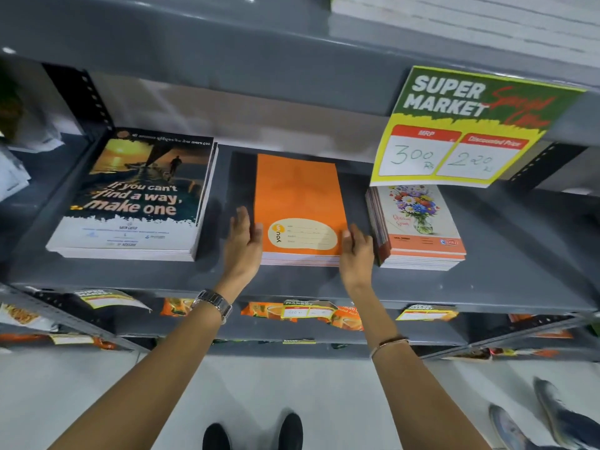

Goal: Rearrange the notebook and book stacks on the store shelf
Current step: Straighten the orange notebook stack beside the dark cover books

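Note:
Three stacks lie on the grey metal shelf (487, 280). In the middle sits a stack of orange notebooks (298, 196) with a cream label. My left hand (243, 241) presses flat against its left edge, and my right hand (355, 251) holds its right front corner, thumb on the cover. At the left lies a stack of books (139, 196) with a sunset cover reading "If you can't find a way, make one". On the right stands a stack of flower-cover notebooks (418, 222), close beside my right hand.
A green and yellow "Super Market" price sign (467, 128) hangs from the shelf above, over the flower stack. Lower shelves hold orange snack packets (269, 310) and price tags. Another person's shoes (552, 420) stand on the floor at the right.

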Available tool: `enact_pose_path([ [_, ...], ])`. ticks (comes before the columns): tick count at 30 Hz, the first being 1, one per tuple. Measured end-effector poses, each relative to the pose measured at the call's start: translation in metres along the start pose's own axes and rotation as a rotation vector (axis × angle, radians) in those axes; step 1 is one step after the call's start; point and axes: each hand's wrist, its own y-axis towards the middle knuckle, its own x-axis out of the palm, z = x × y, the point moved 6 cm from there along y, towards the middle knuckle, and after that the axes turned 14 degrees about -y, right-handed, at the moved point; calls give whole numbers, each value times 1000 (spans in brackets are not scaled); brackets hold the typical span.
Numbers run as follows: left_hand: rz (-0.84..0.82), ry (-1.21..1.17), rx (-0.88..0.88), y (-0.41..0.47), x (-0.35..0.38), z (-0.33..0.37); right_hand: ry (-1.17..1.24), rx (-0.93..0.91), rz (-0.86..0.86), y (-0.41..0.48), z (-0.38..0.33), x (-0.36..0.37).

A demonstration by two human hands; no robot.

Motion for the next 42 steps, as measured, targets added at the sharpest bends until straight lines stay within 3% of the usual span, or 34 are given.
enact_pose_path([
  [2, 151, -65, 85, -9, 2, 20, -91, -124, 199, -7, -12, -30],
  [4, 193, -174, 201, -14, 17, 49, -98, -282, 397, -12, -28, -69],
  [6, 82, -239, 355, -16, 47, 84, -126, -366, 531, -6, -30, -109],
  [8, -47, -192, 459, -19, 90, 108, -170, -295, 592, 14, -6, -145],
  [11, -182, -59, 389, -18, 154, 109, -315, -51, 427, 53, 53, -169],
  [14, -283, 41, 202, -7, 198, 89, -474, 49, 179, 80, 102, -169],
  [18, -282, 177, 132, 7, 221, 81, -291, 150, 17, 99, 134, -158],
  [26, -276, 180, 150, 11, 235, 65, -154, 66, 102, 99, 135, -150],
  [32, -258, 175, 189, 2, 234, 68, 39, 157, 83, 95, 142, -147],
  [42, -274, 245, 207, 0, 233, 68, 107, 168, 126, 92, 149, -145],
])
